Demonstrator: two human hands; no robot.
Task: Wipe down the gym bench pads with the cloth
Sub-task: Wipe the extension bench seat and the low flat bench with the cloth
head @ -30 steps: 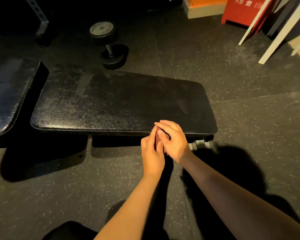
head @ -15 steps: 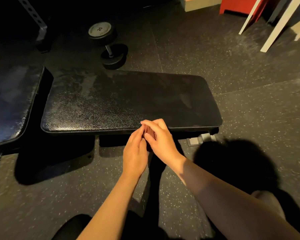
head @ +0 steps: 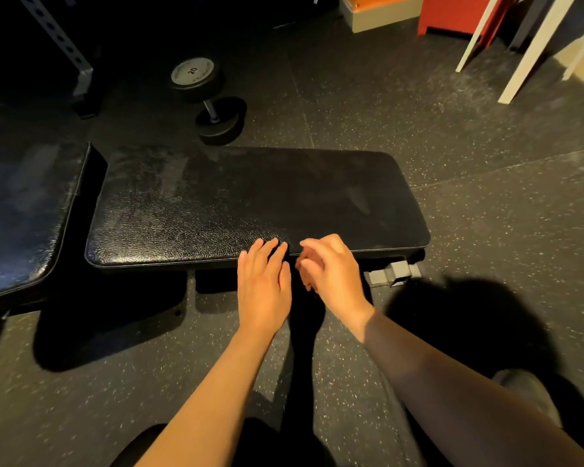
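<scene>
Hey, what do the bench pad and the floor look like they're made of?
Bench pad: likely vinyl or faux leather, black, pebbled grain with a glossy sheen. Floor: probably rubber matting, matte dark with pale flecks and a visible seam.

Long pad [head: 250, 203] mid-scene, raised above floor [head: 486, 247]. Second pad [head: 24, 210] just beside its left end. Dumbbell [head: 209, 102] on floor behind long pad. Left grip [head: 263, 284] at long pad's near edge. Right grip [head: 334, 271] just right of it, apart. Rack post [head: 58, 38] behind at far left. Slanted legs [head: 533, 48] behind at far right.
</scene>
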